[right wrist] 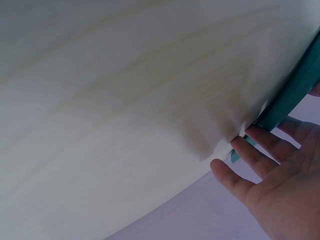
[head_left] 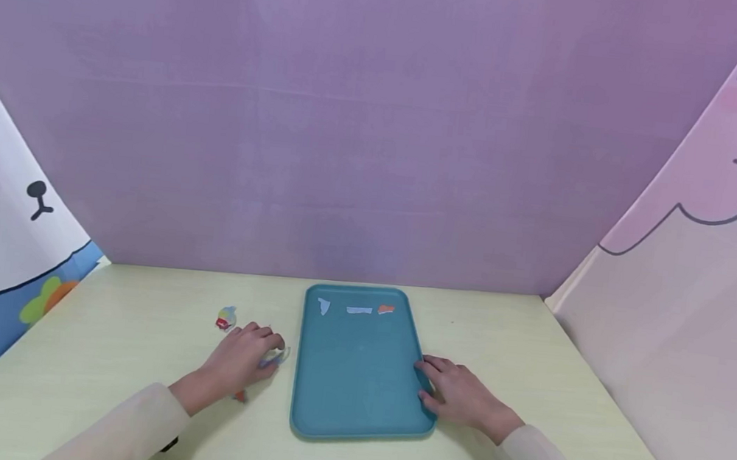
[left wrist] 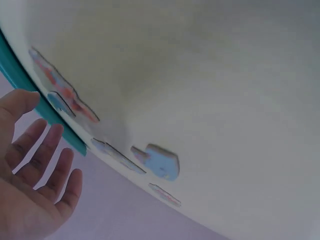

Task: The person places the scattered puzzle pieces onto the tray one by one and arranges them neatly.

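My left hand [head_left: 239, 358] hovers over or rests on the table just left of a teal tray [head_left: 355, 436]. Its thumb and fingers stand apart around a small blue-and-white flat piece [head_left: 271, 360]; the left wrist view shows the hand [left wrist: 37, 170] loosely bent, gripping nothing. My right hand [head_left: 462, 396] touches the tray's right rim with spread fingers, also seen from the right wrist, where the hand [right wrist: 285, 175] meets the teal edge [right wrist: 295, 90]. Inside the tray's far end lie a pale piece [head_left: 324, 306], a pale strip [head_left: 359, 310] and an orange piece [head_left: 386, 309].
Left of the tray, a colourful piece [head_left: 226, 318] lies beyond my left hand and a reddish one [head_left: 240, 395] lies beneath its wrist. Several flat pieces, one light blue [left wrist: 164, 164], show in the left wrist view. A purple cloth [head_left: 376, 149] stands behind the pale table [head_left: 499, 324].
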The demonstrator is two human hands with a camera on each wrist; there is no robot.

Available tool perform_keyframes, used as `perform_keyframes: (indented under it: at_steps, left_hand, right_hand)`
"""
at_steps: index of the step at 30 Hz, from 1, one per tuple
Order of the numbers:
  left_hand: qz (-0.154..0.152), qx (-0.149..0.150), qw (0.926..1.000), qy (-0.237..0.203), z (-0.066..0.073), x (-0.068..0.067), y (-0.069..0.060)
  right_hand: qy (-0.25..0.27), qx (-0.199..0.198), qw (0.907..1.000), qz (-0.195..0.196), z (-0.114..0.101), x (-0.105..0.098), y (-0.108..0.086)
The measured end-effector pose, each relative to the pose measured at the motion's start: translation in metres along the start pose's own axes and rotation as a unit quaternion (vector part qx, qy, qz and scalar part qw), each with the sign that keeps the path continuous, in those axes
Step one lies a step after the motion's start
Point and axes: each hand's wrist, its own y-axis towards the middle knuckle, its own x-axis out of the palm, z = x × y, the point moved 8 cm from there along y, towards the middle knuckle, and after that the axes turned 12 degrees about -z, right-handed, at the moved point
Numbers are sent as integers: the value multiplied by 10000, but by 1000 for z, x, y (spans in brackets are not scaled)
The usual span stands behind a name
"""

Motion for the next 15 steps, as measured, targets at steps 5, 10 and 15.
perform_keyframes:
  at_steps: [5,10,15]
  left_hand:
    - [-199,-206,9996,-25,-2,5,-7]
    - [-323,-337,9989,-76,-4,8,-8]
    - [-398,-435,9981,-147,-5,10,-8]
  right_hand:
    - [-51,-14,10000,-7,0,0,1]
    - [-34,15,10000,-33,0,0,1]
    - [16,-27,10000,12,-2,-2,0]
